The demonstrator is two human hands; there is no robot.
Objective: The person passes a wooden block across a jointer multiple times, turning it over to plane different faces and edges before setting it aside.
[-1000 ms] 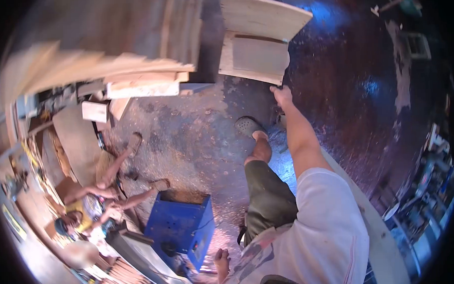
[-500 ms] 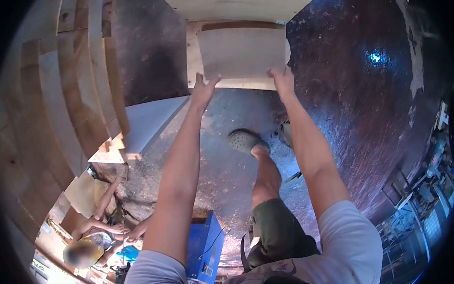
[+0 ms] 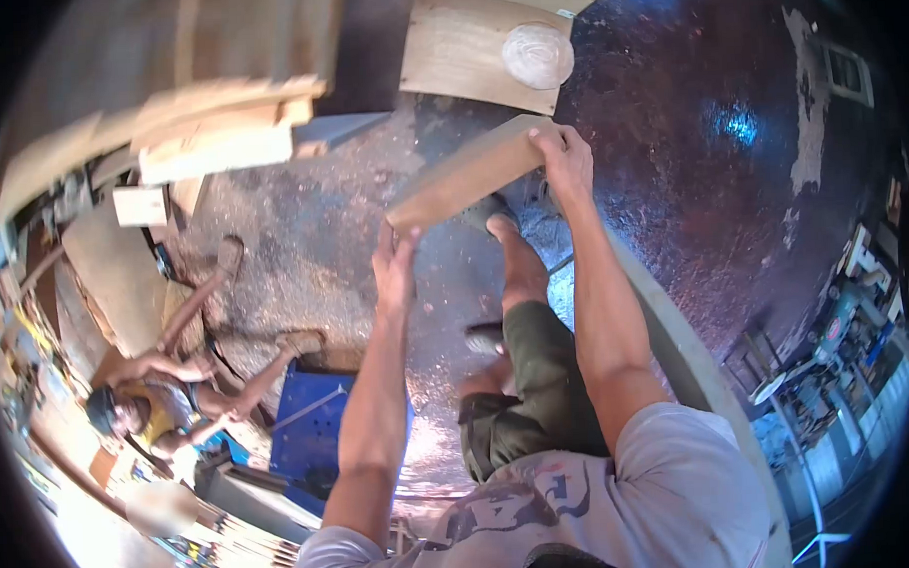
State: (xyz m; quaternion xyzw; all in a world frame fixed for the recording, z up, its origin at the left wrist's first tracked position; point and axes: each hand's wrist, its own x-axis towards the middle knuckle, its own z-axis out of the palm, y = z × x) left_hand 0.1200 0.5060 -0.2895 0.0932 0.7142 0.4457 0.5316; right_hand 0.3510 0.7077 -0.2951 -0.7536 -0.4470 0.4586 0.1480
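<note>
I hold a thick, box-like wooden panel (image 3: 471, 175) tilted in front of me, its right end higher than its left. My left hand (image 3: 394, 269) is closed on the lower left corner, thumb on the near face. My right hand (image 3: 569, 166) grips the upper right end. Beyond the panel, a plywood surface (image 3: 446, 46) bears a round, whitish disc-like thing (image 3: 537, 56) near its right edge. What lies on the panel's far side is hidden.
Stacked boards (image 3: 219, 137) jut in at upper left. A seated co-worker (image 3: 158, 404) is at lower left beside a blue box (image 3: 309, 414). A curved pale edge (image 3: 677, 341) runs behind my right arm. Tools and metal parts (image 3: 827, 351) line the right side.
Both hands have lifted the wooden panel off the plywood surface and brought it nearer, tilting it. The round whitish thing is now uncovered. My view has turned, showing more of the co-worker.
</note>
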